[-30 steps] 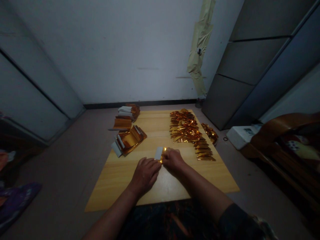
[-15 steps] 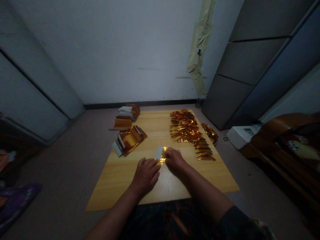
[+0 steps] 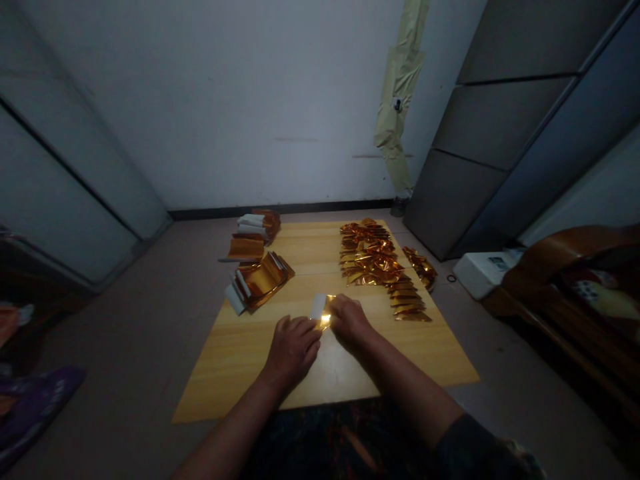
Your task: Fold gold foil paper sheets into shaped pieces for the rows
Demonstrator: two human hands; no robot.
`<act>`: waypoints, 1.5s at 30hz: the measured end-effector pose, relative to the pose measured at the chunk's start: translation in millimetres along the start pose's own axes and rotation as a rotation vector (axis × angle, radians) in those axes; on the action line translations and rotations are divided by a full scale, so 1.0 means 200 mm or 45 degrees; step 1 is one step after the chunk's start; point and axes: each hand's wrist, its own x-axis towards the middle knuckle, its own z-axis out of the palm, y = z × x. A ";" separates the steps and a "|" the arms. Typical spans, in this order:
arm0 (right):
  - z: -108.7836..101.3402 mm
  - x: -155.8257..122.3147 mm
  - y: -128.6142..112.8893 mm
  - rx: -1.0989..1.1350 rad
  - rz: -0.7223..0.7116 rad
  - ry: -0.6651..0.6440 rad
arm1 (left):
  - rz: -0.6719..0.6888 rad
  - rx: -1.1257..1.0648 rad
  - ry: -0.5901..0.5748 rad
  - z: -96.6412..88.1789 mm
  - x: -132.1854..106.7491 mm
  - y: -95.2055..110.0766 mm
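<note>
A small sheet of gold foil paper (image 3: 326, 313) with a white-grey part lies on the wooden table between my hands. My left hand (image 3: 294, 343) presses on its lower left edge, fingers close together. On its right side, my right hand (image 3: 350, 318) is closed over the foil, fingers curled; the fingertips are partly hidden. Left of my hands lies a stack of curved gold foil sheets (image 3: 265, 280) with white edges. Rows of folded gold foil pieces (image 3: 373, 253) lie at the right of the table.
The wooden table (image 3: 240, 360) stands before a white wall (image 3: 280, 100). More foil sheets (image 3: 245, 248) rest at its far left edge. Beyond its right edge are more folded foil pieces (image 3: 421, 267), a white box (image 3: 480, 275) and a wooden chair (image 3: 540, 287). A grey cabinet (image 3: 470, 173) stands behind.
Both hands stay on the foil sheet, almost in the same place. My right hand has shifted very slightly, and the gleam on the foil has grown brighter.
</note>
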 end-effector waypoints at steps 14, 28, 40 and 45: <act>0.04 -0.18 -0.06 -0.289 -0.335 -0.070 | -0.199 0.296 0.065 0.03 0.10 -0.14; 0.01 -0.17 0.00 -0.412 -0.407 -0.035 | -0.117 0.286 0.067 0.07 0.11 -0.14; 0.04 -0.14 0.00 -0.443 -0.510 0.035 | -0.082 0.119 0.043 -0.02 0.05 -0.08; 0.02 -0.10 0.01 -0.399 -0.412 0.014 | -0.049 0.179 0.044 -0.02 0.06 -0.08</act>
